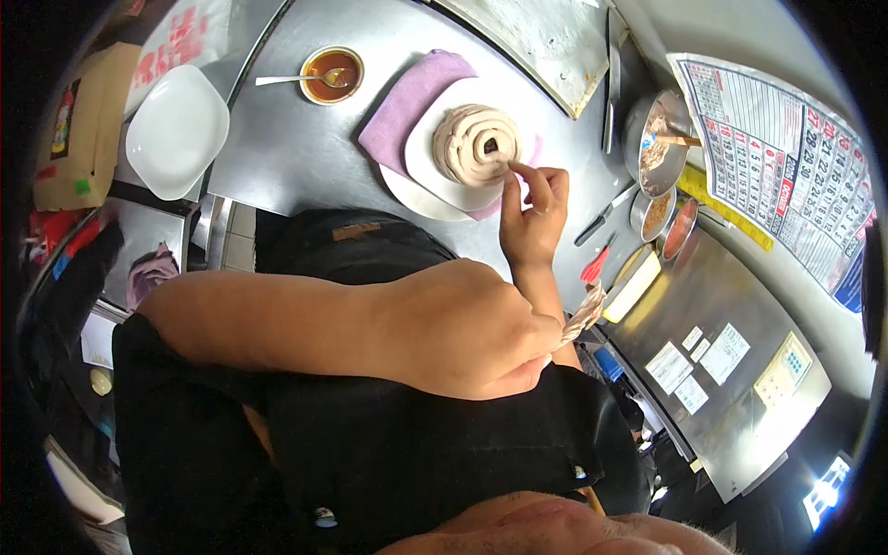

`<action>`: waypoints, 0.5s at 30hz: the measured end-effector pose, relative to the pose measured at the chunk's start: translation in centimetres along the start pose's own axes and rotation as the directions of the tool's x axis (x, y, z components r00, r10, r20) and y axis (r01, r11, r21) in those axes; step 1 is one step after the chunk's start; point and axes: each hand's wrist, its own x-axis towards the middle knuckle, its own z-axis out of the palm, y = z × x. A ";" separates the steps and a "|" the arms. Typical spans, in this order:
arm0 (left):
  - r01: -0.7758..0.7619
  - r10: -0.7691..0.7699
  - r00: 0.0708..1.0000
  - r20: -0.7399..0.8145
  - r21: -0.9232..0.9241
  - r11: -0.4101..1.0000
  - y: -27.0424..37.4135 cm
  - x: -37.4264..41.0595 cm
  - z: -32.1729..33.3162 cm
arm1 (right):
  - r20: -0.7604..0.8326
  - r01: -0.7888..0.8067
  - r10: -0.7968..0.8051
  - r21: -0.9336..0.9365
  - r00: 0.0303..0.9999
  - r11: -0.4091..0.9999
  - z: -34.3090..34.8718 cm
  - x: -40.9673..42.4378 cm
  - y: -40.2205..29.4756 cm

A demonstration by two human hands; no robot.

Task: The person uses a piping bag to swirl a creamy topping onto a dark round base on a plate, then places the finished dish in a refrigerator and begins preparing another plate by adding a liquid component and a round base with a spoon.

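A mound of pale brown cream [454, 149], piped in rings around a dark centre, sits on a white plate [421, 142]. Beneath that plate lie a folded purple cloth [395, 125] and the rim of another white plate [414, 199]. My right hand [538, 208] has its thumb and index fingertips at the near right edge of the cream; whether they pinch anything is too small to tell. Across my front, nearer the camera, my left hand [479, 336] is a fist around a cream-smeared, crumpled bag [586, 316], seemingly a piping bag. Only its end sticks out.
A bowl of brown sauce [321, 90] holds a spoon. At right stand a metal bowl [635, 135] with cream and a spatula, smaller bowls, a knife [595, 223] and a red brush [596, 263]. Left are a white dish [177, 132] and a cardboard box [104, 118].
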 end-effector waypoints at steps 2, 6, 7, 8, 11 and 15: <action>-0.004 0.004 1.000 0.001 -0.002 1.000 -0.1 0.1 0.2 | 0.008 0.075 -0.075 0.003 0.997 0.997 0.4 0.6 0.0; -0.001 0.001 1.000 -0.007 -0.011 1.000 -0.2 -0.1 0.0 | 0.025 0.022 -0.024 0.092 0.999 0.996 0.3 0.3 -0.7; 0.000 0.000 1.000 -0.009 -0.013 1.000 -0.2 -0.2 -0.1 | 0.025 -0.008 0.007 0.075 1.000 0.997 0.4 -0.1 -0.5; 0.003 -0.003 1.000 -0.010 -0.012 1.000 -0.2 -0.2 -0.3 | 0.025 -0.039 0.037 0.057 0.999 0.998 0.4 -0.4 -0.5; -0.001 0.001 1.000 -0.016 -0.018 1.000 -0.1 -0.1 -0.1 | 0.023 0.026 -0.027 0.037 0.999 0.999 1.0 -0.3 0.1; 0.002 -0.002 1.000 -0.022 -0.023 1.000 -0.1 -0.1 0.0 | 0.015 0.051 -0.052 0.046 0.999 0.998 1.0 0.3 -0.8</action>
